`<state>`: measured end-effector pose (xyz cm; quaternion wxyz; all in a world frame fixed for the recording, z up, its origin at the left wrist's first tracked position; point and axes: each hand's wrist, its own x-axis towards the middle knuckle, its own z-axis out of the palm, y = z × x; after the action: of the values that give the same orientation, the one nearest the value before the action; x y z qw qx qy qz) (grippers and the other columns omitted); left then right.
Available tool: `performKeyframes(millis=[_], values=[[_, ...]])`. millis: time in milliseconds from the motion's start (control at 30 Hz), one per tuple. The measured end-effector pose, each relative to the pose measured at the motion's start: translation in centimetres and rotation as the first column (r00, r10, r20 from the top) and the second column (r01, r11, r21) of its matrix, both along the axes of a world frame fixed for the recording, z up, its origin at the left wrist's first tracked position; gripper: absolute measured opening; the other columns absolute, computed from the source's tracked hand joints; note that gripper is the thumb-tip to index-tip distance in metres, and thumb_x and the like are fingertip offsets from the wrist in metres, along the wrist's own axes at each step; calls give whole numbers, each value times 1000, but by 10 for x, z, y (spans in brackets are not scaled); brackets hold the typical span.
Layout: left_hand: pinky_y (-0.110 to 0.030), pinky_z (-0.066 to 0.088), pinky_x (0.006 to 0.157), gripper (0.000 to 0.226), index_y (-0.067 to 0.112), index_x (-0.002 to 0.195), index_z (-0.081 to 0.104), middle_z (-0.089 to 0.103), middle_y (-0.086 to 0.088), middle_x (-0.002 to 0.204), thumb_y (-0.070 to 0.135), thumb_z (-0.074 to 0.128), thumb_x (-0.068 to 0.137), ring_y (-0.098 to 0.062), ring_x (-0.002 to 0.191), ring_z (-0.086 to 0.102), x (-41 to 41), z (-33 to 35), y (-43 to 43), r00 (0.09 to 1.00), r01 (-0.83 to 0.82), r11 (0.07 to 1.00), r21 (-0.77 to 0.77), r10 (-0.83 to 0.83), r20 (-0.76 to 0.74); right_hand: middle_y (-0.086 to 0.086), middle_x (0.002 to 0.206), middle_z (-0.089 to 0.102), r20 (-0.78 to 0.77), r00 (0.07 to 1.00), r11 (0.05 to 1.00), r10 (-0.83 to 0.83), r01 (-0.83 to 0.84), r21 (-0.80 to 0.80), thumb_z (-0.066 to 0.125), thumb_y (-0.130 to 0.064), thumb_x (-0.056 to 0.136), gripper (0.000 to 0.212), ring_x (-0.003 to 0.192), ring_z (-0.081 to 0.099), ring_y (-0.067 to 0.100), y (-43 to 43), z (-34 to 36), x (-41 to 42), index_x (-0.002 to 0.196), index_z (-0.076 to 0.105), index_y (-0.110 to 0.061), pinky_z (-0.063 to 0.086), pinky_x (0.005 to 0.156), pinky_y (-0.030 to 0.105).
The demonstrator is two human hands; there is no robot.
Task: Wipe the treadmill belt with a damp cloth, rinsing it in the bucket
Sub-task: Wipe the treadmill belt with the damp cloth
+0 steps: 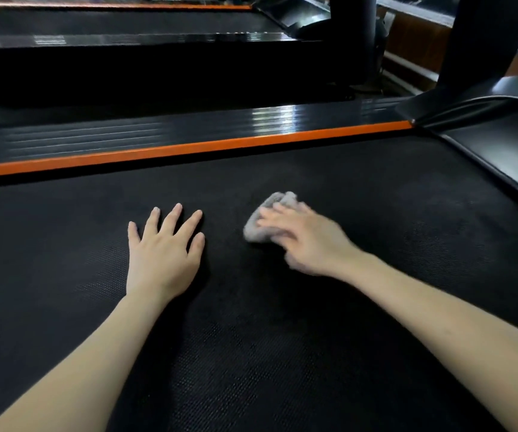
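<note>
The black textured treadmill belt (282,353) fills most of the view. My left hand (162,254) lies flat on it with fingers spread, holding nothing. To its right, my right hand (307,241) presses a bunched grey cloth (267,213) onto the belt, fingers laid over the top of it. The right hand is motion-blurred. Part of the cloth sticks out beyond the fingertips, toward the far side. No bucket is in view.
An orange strip (189,149) and a ribbed black side rail (157,132) border the belt's far edge. The motor cover (507,157) and an upright post (482,39) rise at the right. A second treadmill (111,23) stands beyond.
</note>
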<state>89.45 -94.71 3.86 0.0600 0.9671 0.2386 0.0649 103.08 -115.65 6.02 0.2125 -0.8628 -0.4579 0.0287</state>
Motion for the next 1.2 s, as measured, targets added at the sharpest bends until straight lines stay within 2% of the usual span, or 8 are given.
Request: performKeyframes(millis=[100,200,333,433,600,833,1000,1200], values=[[-53,3,116,52,42,147,23,18,4,158,50,18,95,-25,146,8,1,-1,-2,1000,-4,1000,6,4,-3,1,141,45,26,867,863,-497,497,-86,56,-20,85,48,127,43,26,-37,15,64,128,51,-42,40,102,38],[-54,5,115,53,41,146,24,19,3,158,49,17,95,-27,145,9,4,-1,-4,1000,-18,1000,21,18,-4,22,135,44,148,695,662,-703,716,-219,53,-20,88,41,127,35,43,-14,23,102,129,49,-16,31,107,50],[-54,5,115,52,42,146,23,18,4,158,49,17,95,-26,145,9,4,0,-5,1000,-23,1000,21,24,-7,9,109,56,416,843,846,-342,469,-255,51,-7,71,36,110,46,40,84,19,70,97,54,-32,36,91,51],[-53,5,115,52,43,147,21,17,5,158,49,17,95,-25,146,8,3,0,-3,1000,-21,1000,23,21,-10,4,140,46,295,950,967,-101,164,-197,42,-19,92,40,133,32,34,138,5,39,128,50,-34,23,109,49],[-52,2,116,54,45,147,15,13,6,159,51,14,94,-23,146,4,3,-1,0,1000,-16,1000,14,17,-21,2,134,49,248,952,957,-181,229,-181,60,-23,82,46,125,41,28,101,10,81,127,52,-31,38,100,40],[-53,3,116,55,44,148,10,10,5,159,51,10,93,-25,146,3,4,0,-5,998,-35,999,35,37,-58,21,146,34,250,702,648,-667,712,-270,57,-13,85,68,137,23,42,33,18,136,147,28,-8,21,113,50],[-53,3,116,53,44,147,14,13,5,159,51,14,95,-24,146,4,4,1,-7,999,-38,999,24,39,-36,11,138,43,308,895,872,-324,408,-270,46,-12,87,46,130,31,37,93,12,92,133,45,-17,24,108,55],[-53,3,116,52,44,146,21,18,4,158,50,18,95,-24,145,8,3,0,-3,1000,-27,1000,-5,27,-9,4,158,18,43,997,966,-66,75,-248,30,-31,102,45,147,6,26,84,7,46,147,31,-31,5,117,45]])
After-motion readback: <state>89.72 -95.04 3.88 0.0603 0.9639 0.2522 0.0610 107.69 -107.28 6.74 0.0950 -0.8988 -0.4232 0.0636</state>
